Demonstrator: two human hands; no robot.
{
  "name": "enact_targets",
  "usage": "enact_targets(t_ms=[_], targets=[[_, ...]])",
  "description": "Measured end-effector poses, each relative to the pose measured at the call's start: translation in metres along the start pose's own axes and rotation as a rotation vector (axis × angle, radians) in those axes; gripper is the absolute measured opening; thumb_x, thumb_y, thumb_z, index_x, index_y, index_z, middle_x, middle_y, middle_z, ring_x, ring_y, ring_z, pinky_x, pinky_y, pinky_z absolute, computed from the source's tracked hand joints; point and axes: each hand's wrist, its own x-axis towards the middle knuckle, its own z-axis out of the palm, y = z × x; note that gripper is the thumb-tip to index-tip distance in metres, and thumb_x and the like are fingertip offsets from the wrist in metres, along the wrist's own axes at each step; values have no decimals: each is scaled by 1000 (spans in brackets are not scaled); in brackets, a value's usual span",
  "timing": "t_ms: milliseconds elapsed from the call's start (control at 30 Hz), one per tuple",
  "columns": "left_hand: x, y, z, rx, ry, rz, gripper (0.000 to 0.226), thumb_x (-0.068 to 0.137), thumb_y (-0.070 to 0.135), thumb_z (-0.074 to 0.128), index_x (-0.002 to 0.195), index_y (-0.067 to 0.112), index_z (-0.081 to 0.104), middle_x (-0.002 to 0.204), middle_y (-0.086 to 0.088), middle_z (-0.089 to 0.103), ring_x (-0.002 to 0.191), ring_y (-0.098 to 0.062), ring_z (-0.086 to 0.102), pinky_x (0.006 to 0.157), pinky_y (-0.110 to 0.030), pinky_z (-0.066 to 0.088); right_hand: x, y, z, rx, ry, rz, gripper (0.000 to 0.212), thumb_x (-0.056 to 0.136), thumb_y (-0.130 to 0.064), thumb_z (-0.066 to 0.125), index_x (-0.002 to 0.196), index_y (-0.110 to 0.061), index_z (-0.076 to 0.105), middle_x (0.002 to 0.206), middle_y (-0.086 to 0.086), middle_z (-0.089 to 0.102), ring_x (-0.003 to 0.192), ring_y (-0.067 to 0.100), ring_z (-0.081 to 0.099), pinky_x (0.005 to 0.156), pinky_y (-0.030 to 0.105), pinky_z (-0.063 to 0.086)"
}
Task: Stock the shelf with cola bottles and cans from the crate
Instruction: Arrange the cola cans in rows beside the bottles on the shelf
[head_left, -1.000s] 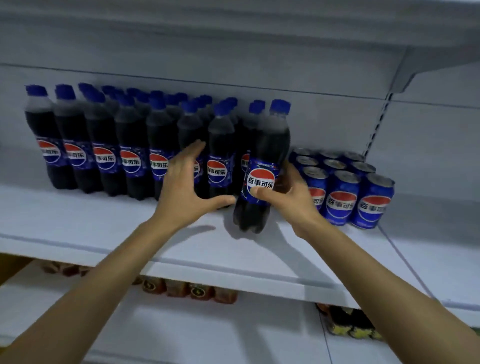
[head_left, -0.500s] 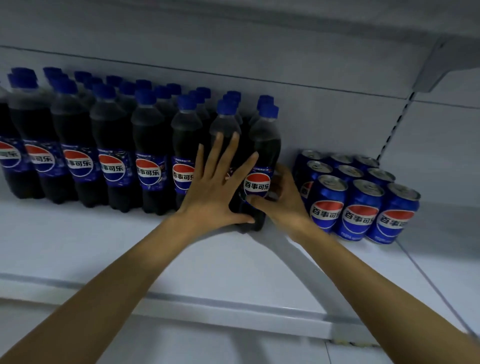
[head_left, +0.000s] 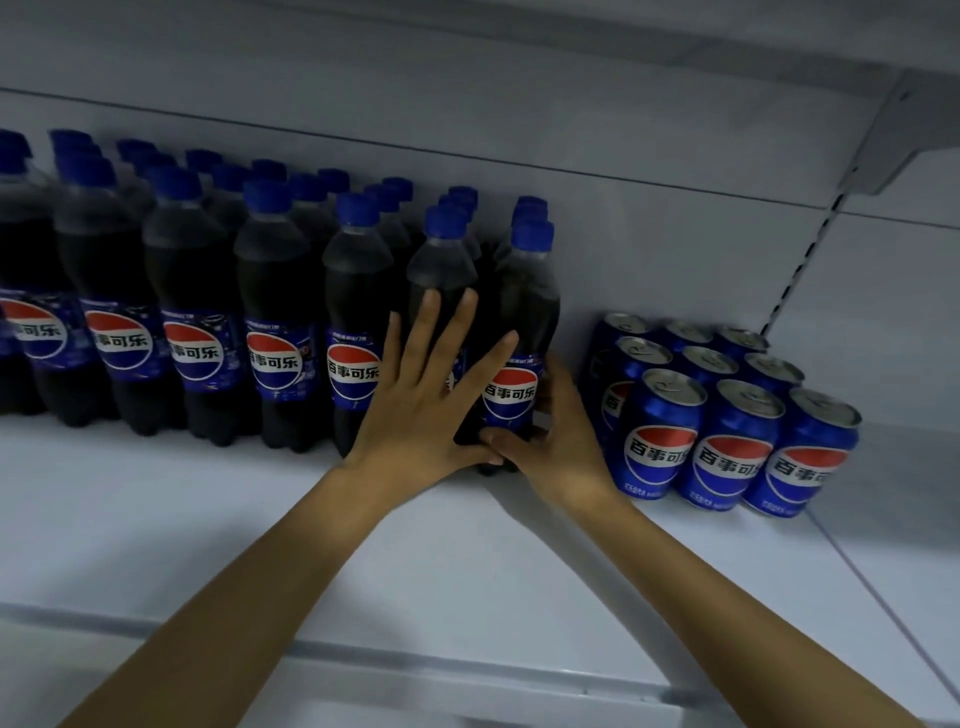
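Seating end bottle (head_left: 524, 312) on shelf (head_left: 208, 519) beside cans (head_left: 732, 452). Bracing neighbour bottle (head_left: 441, 270) with flat, spread-fingered left hand (head_left: 415, 415); gripping its base with right hand (head_left: 561, 447), seemingly. Looks nearly stocked; crate unseen.

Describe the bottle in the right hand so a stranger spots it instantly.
On the white shelf, a row of cola bottles runs from the left toward a block of blue cans. The bottle is the rightmost in that row, nearest the cans; it alone has the right hand curled round its base.
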Motion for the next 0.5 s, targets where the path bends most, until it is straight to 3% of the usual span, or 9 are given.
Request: enact_targets(t_ms=[100, 233, 400, 500], targets=[[-2, 0, 3, -27, 25, 7, 122, 62, 65, 73, 152, 29, -1, 157, -5, -23, 144, -34, -20, 116, -56, -7, -2, 5, 0, 17, -1, -1, 77, 75, -7, 79, 120, -50, 34, 120, -32, 48, 107, -22, 48, 85, 8, 47], [-2, 2, 3, -39, 13, -4, 116, 65, 64, 68, 152, 30, -1, 157, -3, -23, 144, -33, -20, 116, -54, -8, -2, 5, 0, 22, 0, 5, 79, 74, -3, 78, 123, -47, 34, 121, -33, 46, 108, -23, 47, 84, 5, 46], [-2, 6, -8, -46, -38, -35, 115, 62, 62, 73, 152, 28, 9, 159, -13, -3, 145, -33, -16, 117, -54, -5, -4, -11, -3, -15, -29, 21, 84, 71, -8, 81, 130, -42, 32, 118, -34, 44, 111, -9, 49, 98, 24, 48], [-6, 15, -25, -88, -54, -81, 107, 65, 55, 74, 150, 20, 18, 158, -16, 8, 146, -35, -5, 117, -55, 2, -18, -30, -13, -6, 3, -8, 79, 74, -9, 79, 123, -42, 27, 109, -37, 38, 97, -31, 43, 85, -1, 40]])
